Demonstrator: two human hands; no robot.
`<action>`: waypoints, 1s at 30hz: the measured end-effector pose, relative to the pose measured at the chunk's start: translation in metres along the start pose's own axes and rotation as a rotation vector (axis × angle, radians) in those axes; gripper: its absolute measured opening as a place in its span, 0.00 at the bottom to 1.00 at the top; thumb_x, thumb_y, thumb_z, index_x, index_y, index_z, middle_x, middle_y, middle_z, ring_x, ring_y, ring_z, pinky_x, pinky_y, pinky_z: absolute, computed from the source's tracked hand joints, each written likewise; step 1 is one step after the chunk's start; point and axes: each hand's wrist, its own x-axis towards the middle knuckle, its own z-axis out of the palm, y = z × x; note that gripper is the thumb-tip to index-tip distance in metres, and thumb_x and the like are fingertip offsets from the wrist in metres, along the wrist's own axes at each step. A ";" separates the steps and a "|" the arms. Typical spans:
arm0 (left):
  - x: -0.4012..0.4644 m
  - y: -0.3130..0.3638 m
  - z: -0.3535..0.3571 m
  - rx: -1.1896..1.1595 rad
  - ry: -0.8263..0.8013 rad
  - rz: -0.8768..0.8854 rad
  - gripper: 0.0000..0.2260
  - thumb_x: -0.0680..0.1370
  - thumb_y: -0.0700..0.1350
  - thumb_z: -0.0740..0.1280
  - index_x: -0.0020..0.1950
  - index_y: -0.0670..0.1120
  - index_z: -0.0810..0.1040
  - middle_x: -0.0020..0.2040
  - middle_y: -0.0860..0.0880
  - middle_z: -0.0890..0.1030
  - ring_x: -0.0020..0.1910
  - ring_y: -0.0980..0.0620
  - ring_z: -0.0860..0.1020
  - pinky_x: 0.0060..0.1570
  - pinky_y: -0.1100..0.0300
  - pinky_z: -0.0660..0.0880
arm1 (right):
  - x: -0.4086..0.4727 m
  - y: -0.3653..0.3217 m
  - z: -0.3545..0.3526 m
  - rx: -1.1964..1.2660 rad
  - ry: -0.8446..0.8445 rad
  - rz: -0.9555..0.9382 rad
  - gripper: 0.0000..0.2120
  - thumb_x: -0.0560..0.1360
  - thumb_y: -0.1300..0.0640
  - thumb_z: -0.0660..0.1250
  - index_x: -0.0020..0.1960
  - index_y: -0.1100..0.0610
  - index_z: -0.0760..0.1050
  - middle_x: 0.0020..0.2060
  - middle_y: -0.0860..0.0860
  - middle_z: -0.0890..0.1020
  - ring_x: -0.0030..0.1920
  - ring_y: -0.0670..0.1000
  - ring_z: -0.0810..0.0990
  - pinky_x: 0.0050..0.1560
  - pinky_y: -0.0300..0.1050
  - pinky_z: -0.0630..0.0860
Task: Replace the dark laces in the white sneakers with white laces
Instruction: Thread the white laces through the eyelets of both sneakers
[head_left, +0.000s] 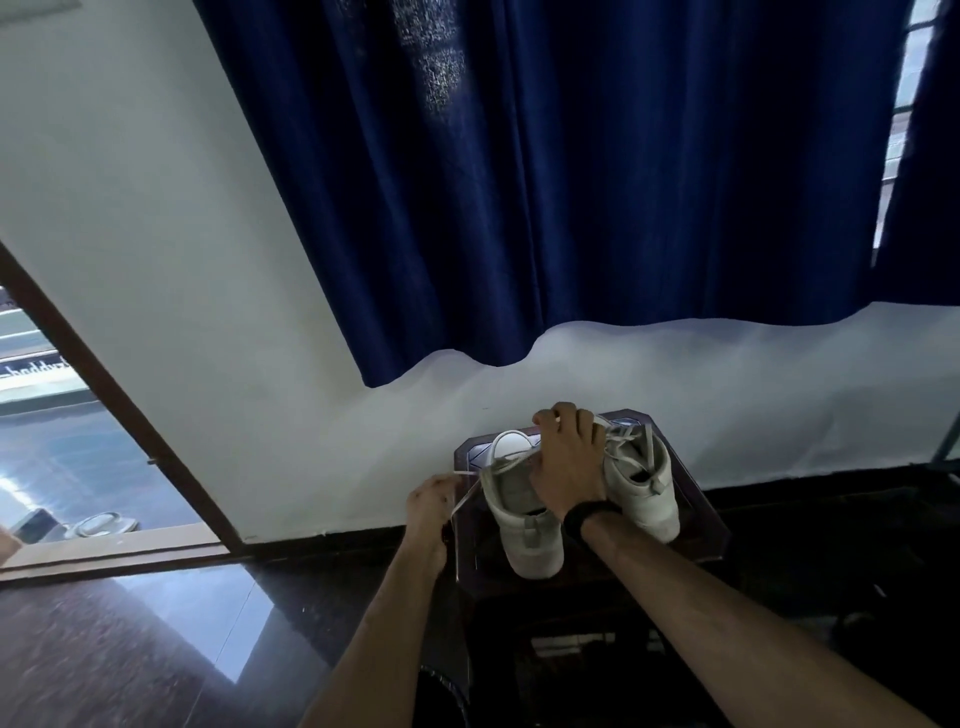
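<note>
Head view: left hand (434, 501) pinches white lace (470, 488) left of near shoe (519, 514), right hand (566, 467) grips its tongue, on stool (711, 525).

The right hand (569, 467) hides the left sneaker's (524, 512) eyelets, and its lace (467, 486) looks blurred.

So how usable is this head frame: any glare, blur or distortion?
Head view: wide-angle bending tilts the curtain and door frame; daylight glares off the glossy floor; hands, the left and right, and sneakers sit small, dim and soft.
</note>
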 end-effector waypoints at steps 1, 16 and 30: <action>-0.002 0.001 -0.002 -0.152 0.013 -0.023 0.08 0.76 0.35 0.64 0.38 0.42 0.79 0.28 0.52 0.78 0.25 0.57 0.73 0.23 0.67 0.69 | -0.005 -0.001 0.001 -0.014 0.002 0.004 0.25 0.60 0.62 0.69 0.56 0.52 0.73 0.55 0.53 0.73 0.53 0.57 0.71 0.51 0.52 0.67; 0.000 -0.007 -0.018 0.694 -0.226 0.219 0.07 0.76 0.47 0.71 0.38 0.52 0.83 0.37 0.50 0.80 0.38 0.54 0.76 0.37 0.64 0.71 | -0.033 -0.009 0.004 0.118 -0.085 0.310 0.19 0.73 0.61 0.64 0.63 0.57 0.67 0.57 0.55 0.73 0.53 0.57 0.78 0.41 0.48 0.72; -0.022 0.000 -0.019 -0.312 -0.016 -0.052 0.11 0.77 0.41 0.63 0.39 0.42 0.82 0.39 0.43 0.83 0.37 0.45 0.79 0.39 0.55 0.74 | -0.032 -0.003 0.010 0.432 -0.185 0.457 0.24 0.79 0.50 0.64 0.67 0.62 0.61 0.65 0.61 0.68 0.61 0.63 0.73 0.56 0.53 0.72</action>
